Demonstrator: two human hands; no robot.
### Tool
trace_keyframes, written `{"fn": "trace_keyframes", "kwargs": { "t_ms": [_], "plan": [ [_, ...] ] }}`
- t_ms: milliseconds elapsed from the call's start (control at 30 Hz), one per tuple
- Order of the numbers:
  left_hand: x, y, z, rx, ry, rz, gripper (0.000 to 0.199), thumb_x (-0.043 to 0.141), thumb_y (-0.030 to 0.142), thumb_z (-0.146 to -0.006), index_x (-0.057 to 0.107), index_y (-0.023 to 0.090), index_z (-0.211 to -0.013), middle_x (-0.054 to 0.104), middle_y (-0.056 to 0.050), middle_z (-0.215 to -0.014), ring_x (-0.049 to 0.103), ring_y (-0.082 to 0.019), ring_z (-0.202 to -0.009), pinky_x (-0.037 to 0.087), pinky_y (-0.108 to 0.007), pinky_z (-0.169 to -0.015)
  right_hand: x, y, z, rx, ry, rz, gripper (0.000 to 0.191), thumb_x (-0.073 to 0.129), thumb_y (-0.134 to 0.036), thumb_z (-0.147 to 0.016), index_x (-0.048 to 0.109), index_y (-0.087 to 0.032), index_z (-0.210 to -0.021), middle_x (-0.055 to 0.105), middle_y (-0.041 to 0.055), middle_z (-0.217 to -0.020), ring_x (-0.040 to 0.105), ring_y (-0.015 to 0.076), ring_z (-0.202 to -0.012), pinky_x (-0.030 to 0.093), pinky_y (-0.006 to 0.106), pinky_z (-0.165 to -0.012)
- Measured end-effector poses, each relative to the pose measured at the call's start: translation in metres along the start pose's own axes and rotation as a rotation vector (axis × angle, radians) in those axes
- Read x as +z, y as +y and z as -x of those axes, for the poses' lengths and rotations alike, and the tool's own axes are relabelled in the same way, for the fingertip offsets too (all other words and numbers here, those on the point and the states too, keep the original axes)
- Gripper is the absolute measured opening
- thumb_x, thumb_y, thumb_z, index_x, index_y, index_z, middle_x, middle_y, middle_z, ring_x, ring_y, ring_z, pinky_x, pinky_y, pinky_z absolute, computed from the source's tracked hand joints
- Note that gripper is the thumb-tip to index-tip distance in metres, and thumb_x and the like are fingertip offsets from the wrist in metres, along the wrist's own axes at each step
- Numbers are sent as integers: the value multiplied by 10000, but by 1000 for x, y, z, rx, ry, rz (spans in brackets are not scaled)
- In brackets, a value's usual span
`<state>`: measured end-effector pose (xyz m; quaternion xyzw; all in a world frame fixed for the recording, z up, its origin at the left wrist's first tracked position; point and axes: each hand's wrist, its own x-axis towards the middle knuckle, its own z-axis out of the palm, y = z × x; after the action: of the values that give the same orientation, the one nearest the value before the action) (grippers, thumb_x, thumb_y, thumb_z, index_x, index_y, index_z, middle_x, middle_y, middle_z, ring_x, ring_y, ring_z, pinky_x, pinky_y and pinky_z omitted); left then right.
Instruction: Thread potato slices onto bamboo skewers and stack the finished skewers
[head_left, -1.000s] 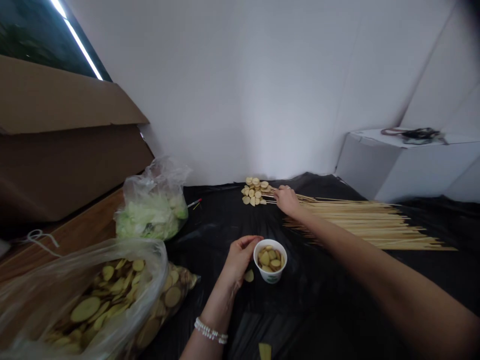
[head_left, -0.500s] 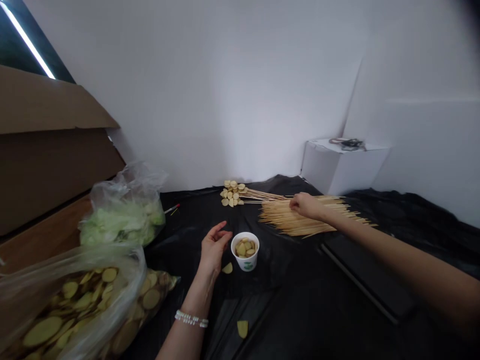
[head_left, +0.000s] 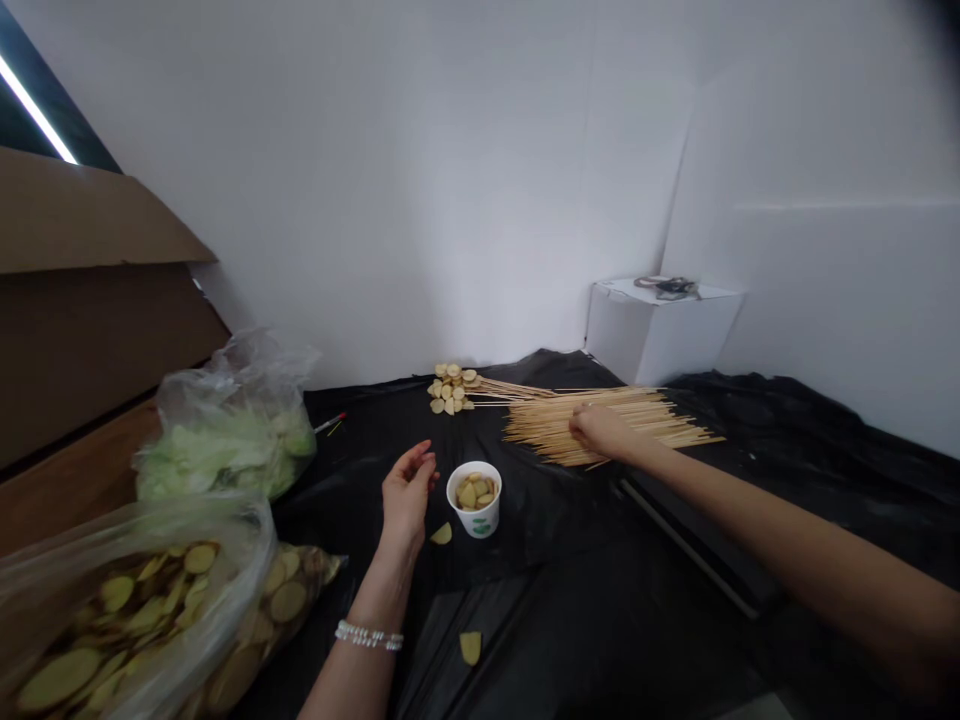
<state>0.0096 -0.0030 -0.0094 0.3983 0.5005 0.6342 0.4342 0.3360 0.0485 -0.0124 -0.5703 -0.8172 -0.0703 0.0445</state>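
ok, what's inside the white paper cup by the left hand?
The white paper cup holds yellow potato slices, stacked loosely. The top slices hide anything lower down, so the cup's bottom can't be seen.

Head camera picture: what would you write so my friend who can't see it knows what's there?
A person's right hand rests on a pile of bamboo skewers, and their left hand sits beside a white paper cup of yellow slices. A plastic bag of more slices lies at lower left on black plastic sheeting.
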Motion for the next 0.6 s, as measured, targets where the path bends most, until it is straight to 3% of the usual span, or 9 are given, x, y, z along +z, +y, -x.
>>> {"fn": "trace_keyframes", "kwargs": {
  "t_ms": [167,367,500,600],
  "plan": [
    [0,-1,-1,9,7,-24,518,776,378,-537,684,138,-986,648,-49,-825,534,-77,-557,367,-195,-481,2,-4,1,-116,31,86,197,496,-135,-818,692,-113,-815,666,151,-856,579,212,-858,364,284,-751],
    [1,2,1,16,5,-28,499,775,377,-549,688,146,-982,662,-56,-852,543,-79,-563,370,-193,-484,0,-4,12,-147,72,156,194,463,-129,-852,651,-125,-896,644,126,-876,568,197,-787,342,302,-732],
    [4,4,3,22,-1,-32,482,767,366,-569,687,148,-991,665,-56,-867,541,-77,-567,369,-193,-494,-8,-25,19,-162,135,179,276,406,-114,-881,582,-138,-1093,619,127,-985,550,222,-870,324,345,-798],
    [6,4,4,39,7,-57,478,751,393,-589,688,141,-991,668,-75,-911,533,-78,-567,363,-195,-490,-15,-54,17,-197,240,161,286,372,-116,-899,573,-158,-1098,602,122,-1004,537,215,-880,328,334,-792]
  ]
}}
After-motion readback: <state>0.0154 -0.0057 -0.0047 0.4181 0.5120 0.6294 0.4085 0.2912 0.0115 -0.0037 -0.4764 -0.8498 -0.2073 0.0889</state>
